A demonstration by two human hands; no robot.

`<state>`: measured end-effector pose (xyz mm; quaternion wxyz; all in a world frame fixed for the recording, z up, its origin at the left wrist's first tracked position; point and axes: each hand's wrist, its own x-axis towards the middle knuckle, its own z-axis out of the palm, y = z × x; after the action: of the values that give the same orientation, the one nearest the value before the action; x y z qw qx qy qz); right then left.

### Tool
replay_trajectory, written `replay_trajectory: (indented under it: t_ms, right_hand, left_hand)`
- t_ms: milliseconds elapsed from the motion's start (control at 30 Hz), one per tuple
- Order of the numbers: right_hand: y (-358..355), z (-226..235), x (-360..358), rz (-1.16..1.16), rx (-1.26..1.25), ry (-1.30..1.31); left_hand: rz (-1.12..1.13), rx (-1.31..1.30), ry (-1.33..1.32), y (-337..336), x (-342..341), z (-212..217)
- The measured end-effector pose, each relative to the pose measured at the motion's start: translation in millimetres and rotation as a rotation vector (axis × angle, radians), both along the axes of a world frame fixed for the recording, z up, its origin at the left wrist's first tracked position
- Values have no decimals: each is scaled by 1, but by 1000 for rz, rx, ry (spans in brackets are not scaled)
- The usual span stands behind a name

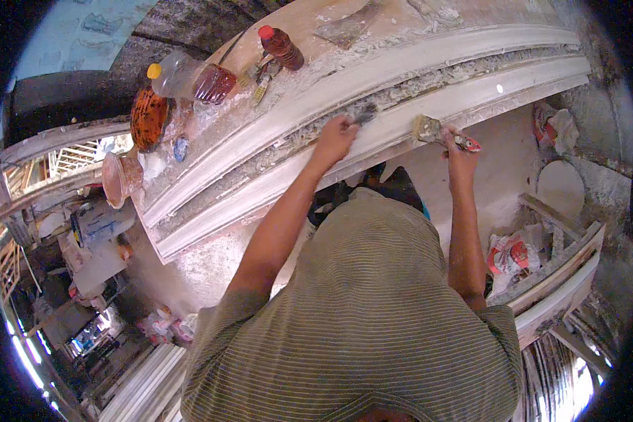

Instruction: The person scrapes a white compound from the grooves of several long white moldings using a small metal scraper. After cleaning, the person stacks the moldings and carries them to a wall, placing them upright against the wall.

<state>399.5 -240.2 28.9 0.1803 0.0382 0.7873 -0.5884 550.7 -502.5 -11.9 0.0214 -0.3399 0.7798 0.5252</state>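
My right hand (460, 146) grips a paintbrush (427, 129) by its handle, with its pale, dusty bristles pointing left over the near edge of the bench. My left hand (336, 138) is closed over the long white moulding (232, 200). A small dark grey thing (365, 112) shows at its fingertips, too blurred to name. Both hands are beside the moulding, whose smooth white bands run along a rough strip of grey-white crumbs (408, 91).
At the back left stand a clear bottle with a yellow cap (179, 76), a red-capped bottle of dark red liquid (282, 49), an orange-brown container (150, 119) and a dusty bucket (119, 177). Red-and-white sacks (511, 254) and a wooden frame (559, 281) lie at right.
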Motion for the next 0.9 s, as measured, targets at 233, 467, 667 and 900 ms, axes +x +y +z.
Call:
replay_trajectory:
  t_ms: [233,467,667,900]
  right_hand:
    - [13,20,8,-27,-47,38]
    - [58,-7,25,-232,-84,-61]
    - [56,8,36,-229,-120,-35]
    - [31,-17,30,-235,-62,-5]
  left_hand:
    - [6,104,-93,1,10,22]
    - [-85,99,18,41,-90,8]
    - [-84,-86,148,91,-185,-36]
    - [19,400,26,41,-93,33]
